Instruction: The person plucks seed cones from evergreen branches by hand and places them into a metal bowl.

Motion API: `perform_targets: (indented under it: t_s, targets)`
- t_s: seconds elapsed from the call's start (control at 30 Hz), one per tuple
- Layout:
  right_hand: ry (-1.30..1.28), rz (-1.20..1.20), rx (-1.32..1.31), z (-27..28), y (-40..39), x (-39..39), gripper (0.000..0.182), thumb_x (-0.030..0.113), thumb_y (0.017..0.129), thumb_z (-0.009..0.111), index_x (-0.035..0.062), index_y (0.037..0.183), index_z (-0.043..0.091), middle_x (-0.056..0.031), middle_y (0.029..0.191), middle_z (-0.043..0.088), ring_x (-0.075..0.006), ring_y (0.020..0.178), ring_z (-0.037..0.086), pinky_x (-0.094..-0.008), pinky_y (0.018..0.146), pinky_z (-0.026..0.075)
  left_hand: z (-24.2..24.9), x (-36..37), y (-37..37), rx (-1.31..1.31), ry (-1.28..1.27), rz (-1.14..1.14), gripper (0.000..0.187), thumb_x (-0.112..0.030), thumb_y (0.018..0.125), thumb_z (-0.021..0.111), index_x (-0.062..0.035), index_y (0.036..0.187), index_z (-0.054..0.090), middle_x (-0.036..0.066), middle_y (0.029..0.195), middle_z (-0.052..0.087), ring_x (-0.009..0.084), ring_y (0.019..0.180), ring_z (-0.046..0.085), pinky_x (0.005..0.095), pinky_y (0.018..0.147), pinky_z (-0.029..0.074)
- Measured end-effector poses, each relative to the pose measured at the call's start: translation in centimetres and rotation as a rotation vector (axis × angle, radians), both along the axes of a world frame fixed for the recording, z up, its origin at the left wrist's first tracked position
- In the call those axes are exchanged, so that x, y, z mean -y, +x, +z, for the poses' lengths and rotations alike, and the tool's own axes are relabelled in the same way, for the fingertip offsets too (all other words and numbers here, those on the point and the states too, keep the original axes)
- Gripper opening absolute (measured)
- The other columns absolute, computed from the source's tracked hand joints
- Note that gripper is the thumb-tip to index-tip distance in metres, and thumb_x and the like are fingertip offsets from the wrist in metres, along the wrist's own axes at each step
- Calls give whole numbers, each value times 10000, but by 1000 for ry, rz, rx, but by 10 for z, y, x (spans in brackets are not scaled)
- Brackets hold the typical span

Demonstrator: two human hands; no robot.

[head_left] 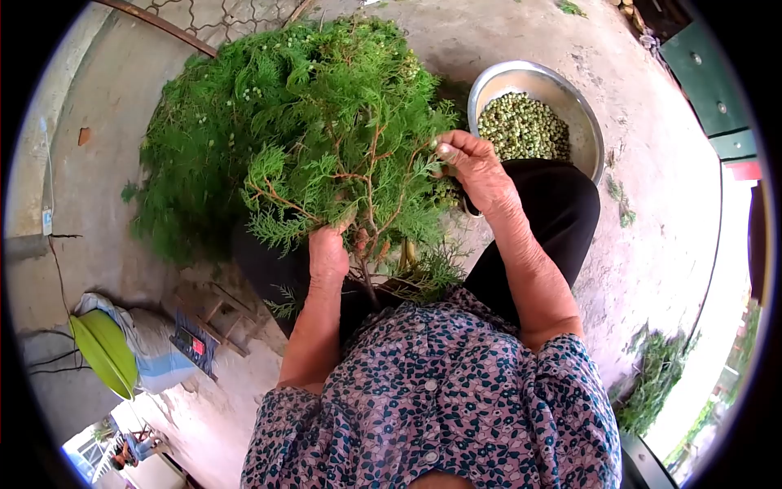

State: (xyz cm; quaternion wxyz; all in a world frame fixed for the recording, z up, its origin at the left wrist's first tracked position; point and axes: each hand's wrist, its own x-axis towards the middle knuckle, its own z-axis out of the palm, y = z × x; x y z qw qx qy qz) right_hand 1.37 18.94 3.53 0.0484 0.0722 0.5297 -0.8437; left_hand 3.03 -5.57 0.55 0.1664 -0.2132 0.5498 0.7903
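Note:
A leafy green conifer branch (371, 175) with reddish-brown stems rises over my lap. My left hand (330, 251) is closed around it low down, its fingers partly hidden by foliage. On the branch's right side my right hand (476, 169) pinches at a sprig, thumb and forefinger together; whatever lies between the fingertips is too small to make out. Just beyond that hand stands a metal basin (588, 122) holding many small pale-green cones (521, 126). Behind the branch lies a large heap of similar cut greenery (195, 147), dotted with pale cones.
A small wooden stool (216, 322) stands at lower left, near a grey-white sack (163, 346) and a bright green curved object (104, 346). Loose sprigs (623, 204) lie on the concrete floor at right, with more greenery (652, 371) by the doorway. A green metal panel (707, 77) is at upper right.

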Motion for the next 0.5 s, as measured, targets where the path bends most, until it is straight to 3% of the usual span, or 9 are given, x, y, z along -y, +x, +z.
perform_targets:
  t_s: [0.03, 0.13, 0.27, 0.37, 0.43, 0.5]
  targets:
    - [43, -24, -37, 2, 1, 0, 151, 144, 827, 574, 27, 921, 586, -16, 824, 591, -95, 725, 541, -231, 612, 457, -2, 1, 0, -45, -6, -8, 411, -143, 766, 624, -54, 1147, 499, 81, 910, 558, 212, 559, 521, 325, 400, 351]
    - [-130, -33, -12, 10, 2, 0, 165, 179, 810, 600, 62, 921, 566, -8, 848, 598, -122, 832, 558, -274, 652, 452, 13, -4, -1, 17, -24, -24, 416, -144, 765, 626, -55, 1151, 498, 80, 924, 558, 214, 573, 519, 326, 410, 350]
    - [-277, -73, -33, 0, -3, -2, 132, 122, 787, 619, 68, 896, 566, 1, 830, 593, -112, 770, 557, -267, 643, 457, 11, -5, -2, 37, 10, -20, 388, -152, 772, 619, -55, 1131, 508, 85, 899, 560, 210, 576, 516, 321, 425, 356]
    - [-72, -224, -36, 9, -4, 1, 109, 42, 763, 626, 55, 856, 571, 10, 759, 584, -84, 677, 534, -226, 610, 442, 13, -6, -2, 58, 0, 5, 334, -172, 786, 606, -30, 1078, 531, 84, 846, 559, 208, 546, 502, 321, 430, 358]
    - [491, -421, -269, 12, -5, 3, 102, -20, 747, 618, 40, 818, 574, 11, 689, 568, -63, 617, 496, -193, 583, 419, 11, -6, -5, 114, -33, 40, 289, -182, 792, 602, 11, 1001, 553, 92, 816, 553, 213, 517, 489, 319, 433, 359]
    - [527, -496, -336, 19, -5, 9, 100, -49, 745, 600, 31, 801, 576, 6, 658, 557, -54, 616, 475, -191, 581, 410, 8, -8, -7, 102, -5, 112, 285, -208, 787, 616, 36, 927, 569, 106, 780, 551, 220, 494, 476, 311, 436, 358]
